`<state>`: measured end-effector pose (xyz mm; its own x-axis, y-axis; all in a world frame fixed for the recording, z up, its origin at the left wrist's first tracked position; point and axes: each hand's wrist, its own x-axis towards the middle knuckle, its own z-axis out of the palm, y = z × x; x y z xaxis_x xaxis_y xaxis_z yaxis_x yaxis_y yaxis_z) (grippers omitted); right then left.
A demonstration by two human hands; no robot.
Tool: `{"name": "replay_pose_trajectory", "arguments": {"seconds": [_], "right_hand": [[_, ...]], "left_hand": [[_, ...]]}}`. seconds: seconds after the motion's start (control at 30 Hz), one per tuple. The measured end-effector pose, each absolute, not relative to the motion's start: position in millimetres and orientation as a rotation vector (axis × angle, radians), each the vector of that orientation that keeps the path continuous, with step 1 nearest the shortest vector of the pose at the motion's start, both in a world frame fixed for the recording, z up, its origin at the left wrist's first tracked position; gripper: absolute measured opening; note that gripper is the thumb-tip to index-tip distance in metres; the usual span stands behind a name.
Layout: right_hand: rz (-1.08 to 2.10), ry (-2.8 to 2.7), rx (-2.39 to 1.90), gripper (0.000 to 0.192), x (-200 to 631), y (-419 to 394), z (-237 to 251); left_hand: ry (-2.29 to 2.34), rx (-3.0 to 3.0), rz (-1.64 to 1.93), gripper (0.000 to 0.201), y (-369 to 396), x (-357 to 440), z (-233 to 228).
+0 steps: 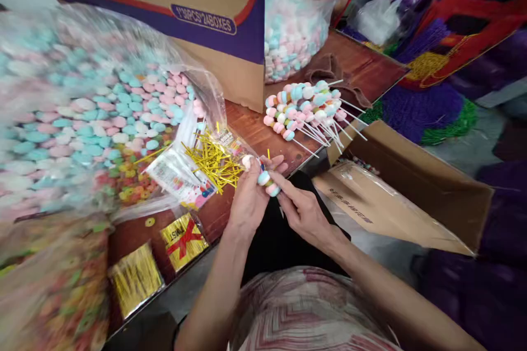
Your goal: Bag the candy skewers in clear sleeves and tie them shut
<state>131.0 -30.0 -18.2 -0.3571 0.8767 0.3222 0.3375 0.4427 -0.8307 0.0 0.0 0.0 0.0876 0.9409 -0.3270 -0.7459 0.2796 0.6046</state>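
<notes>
The candy stick (pixel 267 180), a short row of pastel marshmallow pieces, sits just over the surface (pixel 255 131) edge, gripped in the left hand (pixel 251 197) while the right hand (pixel 302 209) pinches its lower end. Keeping the pieces snug and in line should serve best. Finished sticks (pixel 307 109) lie near, gold ties (pixel 214 162) beside.

Marshmallow skewer (pixel 265 180): white, blue and pink pieces stacked. Tilted, at table edge, beside gold twist ties (pixel 214 162).
</notes>
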Motion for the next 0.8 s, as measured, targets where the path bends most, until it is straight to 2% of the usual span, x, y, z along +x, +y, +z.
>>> {"name": "replay_pose_trajectory", "arguments": {"seconds": [0.37, 0.57, 0.7, 0.8], "right_hand": [[0.657, -2.226, -1.085, 0.059, 131.6, -33.4, -18.9], [1.016, -1.816, -1.034, 0.048, 126.1, -29.4, -13.2], [1.343, -1.484, -1.096, 0.043, 122.7, -29.6, -8.1], [1.371, -1.327, -1.133, 0.041, 122.9, -31.9, -6.7]], "left_hand": [[0.845, 0.284, 1.237, 0.029, -1.8, -0.4, 2.3], [0.809, 0.286, 1.237, 0.024, -1.4, 1.0, 3.4], [0.745, 0.262, 1.152, 0.032, -2.2, 1.4, 2.1], [0.724, 0.227, 1.162, 0.037, -2.9, 1.8, 2.4]]}}
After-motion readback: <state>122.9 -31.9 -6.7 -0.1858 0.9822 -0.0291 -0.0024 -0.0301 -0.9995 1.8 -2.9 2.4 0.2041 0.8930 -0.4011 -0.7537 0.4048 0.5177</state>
